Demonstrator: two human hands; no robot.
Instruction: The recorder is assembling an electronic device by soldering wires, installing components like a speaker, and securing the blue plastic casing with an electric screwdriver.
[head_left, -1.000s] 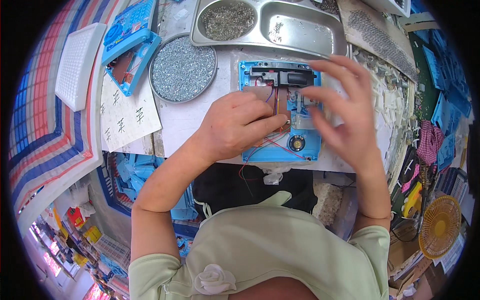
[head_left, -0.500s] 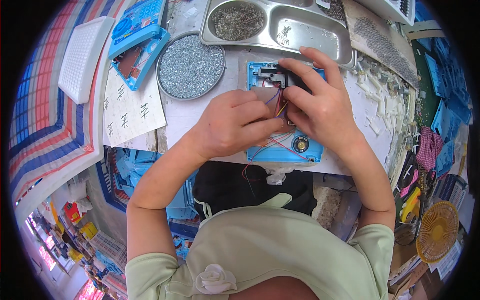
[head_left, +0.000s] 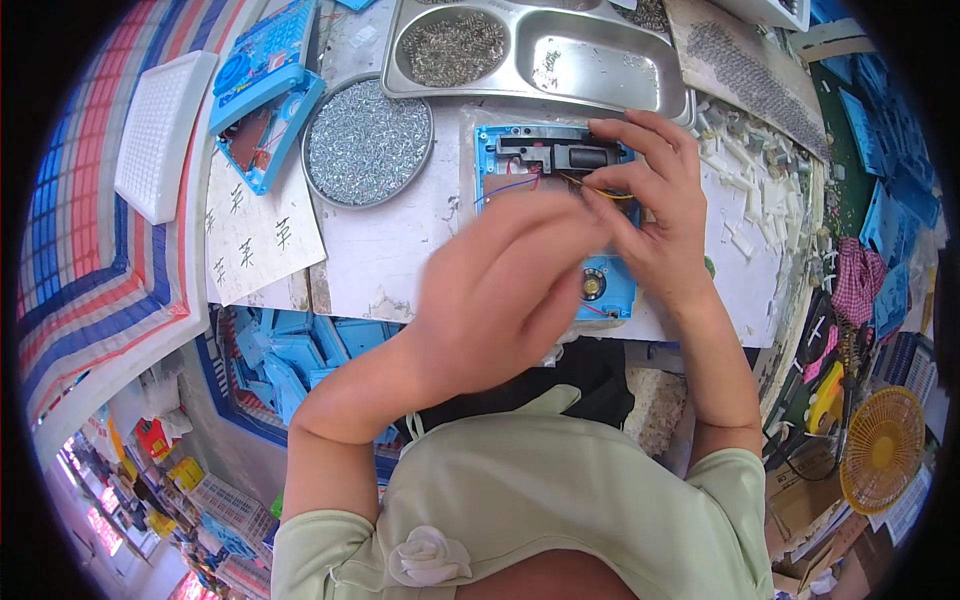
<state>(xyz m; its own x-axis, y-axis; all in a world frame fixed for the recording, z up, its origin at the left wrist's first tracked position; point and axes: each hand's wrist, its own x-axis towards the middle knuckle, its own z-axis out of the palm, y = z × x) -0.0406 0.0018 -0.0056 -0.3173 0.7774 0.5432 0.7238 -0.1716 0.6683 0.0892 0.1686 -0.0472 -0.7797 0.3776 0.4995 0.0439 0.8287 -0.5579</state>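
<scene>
A blue plastic casing [head_left: 621, 285] lies inside up on the table in front of me. Along its far side is a black mechanism with a dark cylinder [head_left: 587, 158], and a round speaker [head_left: 593, 284] sits at its near right. My right hand [head_left: 660, 205] is bent over the casing's right side, gripping it there. A yellow wire [head_left: 612, 194] passes by its thumb and forefinger. My left hand [head_left: 510, 280], smeared by motion, is above the casing's near left part and hides much of it; its fingers cannot be made out. A blue wire [head_left: 510, 186] sticks out leftward.
A round dish of small silvery screws [head_left: 367, 140] stands at the left. Behind lies a metal compartment tray [head_left: 510, 100] with small parts. White plastic pieces [head_left: 745, 190] are scattered at the right. Another opened blue casing [head_left: 262, 130] rests on a paper sheet [head_left: 265, 245] at far left.
My left hand has lifted from the wires and come nearer to me, now blurred. The right hand has uncovered the dark cylinder. The blue and yellow wires now lie spread sideways.
</scene>
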